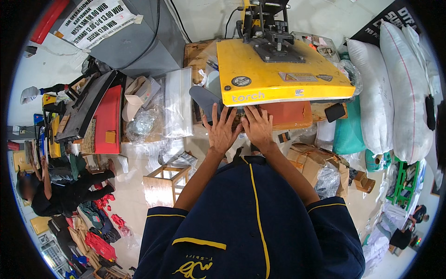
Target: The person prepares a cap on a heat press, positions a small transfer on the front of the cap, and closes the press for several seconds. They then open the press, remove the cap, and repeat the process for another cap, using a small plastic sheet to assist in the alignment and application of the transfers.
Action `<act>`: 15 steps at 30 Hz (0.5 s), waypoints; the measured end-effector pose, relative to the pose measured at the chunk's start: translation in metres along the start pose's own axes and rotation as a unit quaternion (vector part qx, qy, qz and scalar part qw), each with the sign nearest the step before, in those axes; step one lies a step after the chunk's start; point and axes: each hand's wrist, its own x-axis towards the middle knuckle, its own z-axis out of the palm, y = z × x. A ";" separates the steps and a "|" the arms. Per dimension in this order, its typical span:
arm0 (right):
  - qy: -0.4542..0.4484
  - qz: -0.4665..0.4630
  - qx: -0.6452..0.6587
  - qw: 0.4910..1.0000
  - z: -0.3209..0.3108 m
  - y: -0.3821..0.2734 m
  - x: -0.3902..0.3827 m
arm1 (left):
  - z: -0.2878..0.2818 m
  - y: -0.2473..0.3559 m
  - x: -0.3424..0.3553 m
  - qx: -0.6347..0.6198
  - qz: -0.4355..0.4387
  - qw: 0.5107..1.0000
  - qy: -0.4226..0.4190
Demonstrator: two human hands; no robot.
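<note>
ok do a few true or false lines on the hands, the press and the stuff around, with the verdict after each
1. The left hand and right hand are at the front of the yellow press. True.
2. The right hand is balled into a fist. False: its fingers are extended toward the press.
3. The sacks are white. True.
4. The cap is under the left hand. False: it lies apart, off to the left.
</note>
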 end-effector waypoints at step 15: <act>0.041 0.024 0.019 0.999 0.000 0.006 0.023 | -0.010 0.000 0.019 -0.065 0.008 0.997 0.026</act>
